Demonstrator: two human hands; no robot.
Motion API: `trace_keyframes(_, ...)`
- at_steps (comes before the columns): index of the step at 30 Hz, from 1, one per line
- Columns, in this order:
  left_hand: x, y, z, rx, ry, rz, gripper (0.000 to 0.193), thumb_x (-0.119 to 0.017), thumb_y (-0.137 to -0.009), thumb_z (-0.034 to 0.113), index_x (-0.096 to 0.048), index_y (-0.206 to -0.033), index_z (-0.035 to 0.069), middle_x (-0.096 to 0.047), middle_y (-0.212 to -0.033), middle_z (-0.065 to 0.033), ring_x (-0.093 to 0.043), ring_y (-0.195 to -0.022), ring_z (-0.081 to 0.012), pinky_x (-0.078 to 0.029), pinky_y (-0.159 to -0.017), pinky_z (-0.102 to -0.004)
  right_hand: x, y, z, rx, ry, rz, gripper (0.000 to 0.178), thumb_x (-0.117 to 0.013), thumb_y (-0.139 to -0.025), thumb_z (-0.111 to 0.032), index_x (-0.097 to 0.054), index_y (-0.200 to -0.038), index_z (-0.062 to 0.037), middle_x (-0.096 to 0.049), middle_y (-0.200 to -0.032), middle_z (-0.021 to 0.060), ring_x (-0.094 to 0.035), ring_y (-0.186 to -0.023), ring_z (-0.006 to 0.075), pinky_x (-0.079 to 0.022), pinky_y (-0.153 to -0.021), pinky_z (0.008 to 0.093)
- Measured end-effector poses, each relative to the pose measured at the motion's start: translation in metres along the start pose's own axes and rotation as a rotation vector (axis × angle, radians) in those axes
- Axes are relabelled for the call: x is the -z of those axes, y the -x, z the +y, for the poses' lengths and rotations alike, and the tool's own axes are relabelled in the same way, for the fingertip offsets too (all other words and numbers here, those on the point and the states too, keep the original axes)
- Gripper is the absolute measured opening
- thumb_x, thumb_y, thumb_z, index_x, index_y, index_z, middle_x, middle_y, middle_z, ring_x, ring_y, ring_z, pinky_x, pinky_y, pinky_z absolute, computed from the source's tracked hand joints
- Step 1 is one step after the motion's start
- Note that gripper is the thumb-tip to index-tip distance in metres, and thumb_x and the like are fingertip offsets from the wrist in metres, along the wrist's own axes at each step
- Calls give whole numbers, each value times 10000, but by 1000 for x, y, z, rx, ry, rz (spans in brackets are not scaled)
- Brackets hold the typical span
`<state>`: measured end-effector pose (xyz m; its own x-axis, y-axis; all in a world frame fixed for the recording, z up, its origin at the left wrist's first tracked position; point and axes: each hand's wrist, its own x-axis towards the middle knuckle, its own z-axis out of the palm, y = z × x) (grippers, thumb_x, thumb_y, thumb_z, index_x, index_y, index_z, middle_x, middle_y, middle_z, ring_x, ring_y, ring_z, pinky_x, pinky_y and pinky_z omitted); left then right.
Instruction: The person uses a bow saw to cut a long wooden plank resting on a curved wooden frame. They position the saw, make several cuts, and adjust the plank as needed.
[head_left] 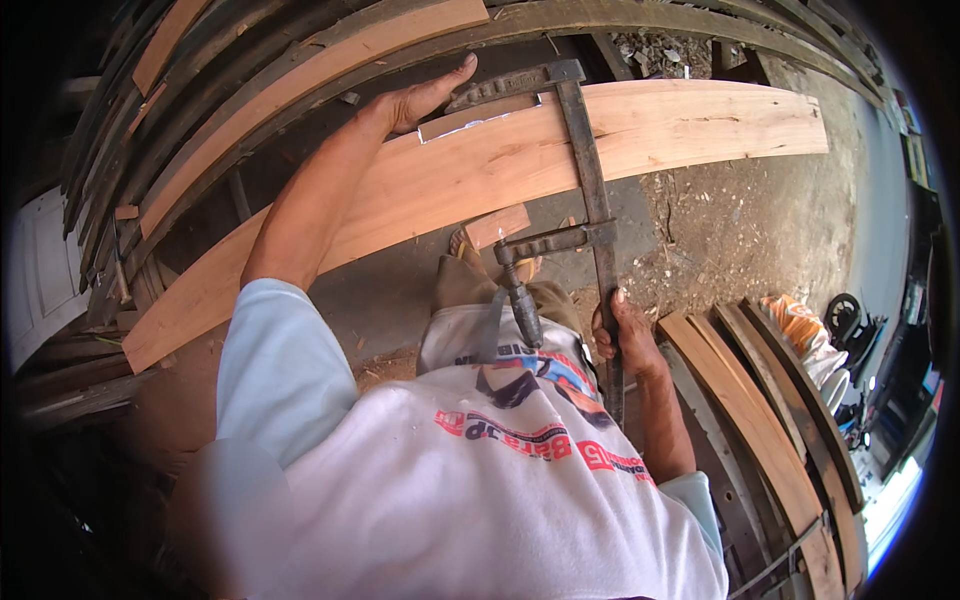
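Note:
A long, pale wooden plank runs across in front of me, from the lower left to the upper right. A small wood block with white smears along its edges lies against the plank's far edge. At the block's left end is my left hand, thumb stretched out and apart from the other fingers, which are partly hidden. My right hand is wrapped round the lower bar of a rusty metal bar clamp. The clamp's bar crosses over the plank. Its fixed jaw reaches toward the block; the sliding jaw with the screw handle hangs on my side.
Stacked curved boards stand beyond the plank and to the left. More boards lean at the right, near an orange and white bag. A short wood offcut is by my feet. Wood chips litter the ground.

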<state>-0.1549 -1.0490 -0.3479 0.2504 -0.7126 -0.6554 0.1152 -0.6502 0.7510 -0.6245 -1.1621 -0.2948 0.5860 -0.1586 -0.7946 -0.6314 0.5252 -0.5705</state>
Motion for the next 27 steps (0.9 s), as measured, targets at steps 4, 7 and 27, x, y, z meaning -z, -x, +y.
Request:
trace_keyframes(4,9,6,-4,-58,117,-182,1221,-549,-784,895,-61,-1630,161,-29,-1679,-111,-22,-1532,-266,-107,-1225,-522,-3,0,3,10,8,5,743,-393,-1038,-700,-552,-716,-50,-453,-563,2,-412,-451,101,-338,-443,267)
trace_keyframes(7,20,6,-4,-10,-157,-311,1026,-771,-745,726,-471,-1419,14,-506,-1333,-176,-480,-1222,-227,-413,-988,-394,-3,0,3,23,18,7,741,-393,-1039,-698,-557,-721,-49,-456,-564,2,-417,-454,100,-340,-446,266)
trace_keyframes(27,0,35,16,-151,-223,-117,793,-943,-616,514,-744,-1092,-89,-749,-972,-242,-739,-906,-301,-565,-722,-393,-4,-1,3,20,-8,2,716,-410,-1043,-683,-549,-732,-52,-454,-565,1,-428,-455,104,-354,-447,264)
